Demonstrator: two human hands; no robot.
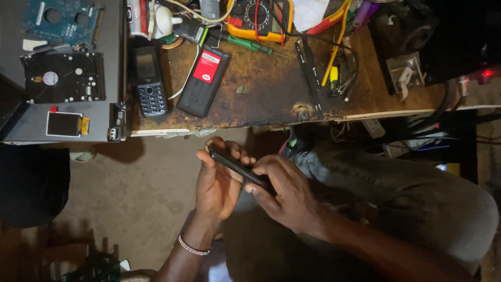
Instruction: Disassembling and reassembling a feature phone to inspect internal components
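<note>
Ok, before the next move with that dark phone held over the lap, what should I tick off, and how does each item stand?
1. Left hand grips the dark phone: ok.
2. Right hand on the phone's near end: ok.
3. Phone held edge-on, so whether its back cover is on or off: cannot tell.
4. Black tweezers within view on the workbench: ok.
5. Green screwdriver on the bench: ok.
6. Lighting on the hands: dim, not ok.
</note>
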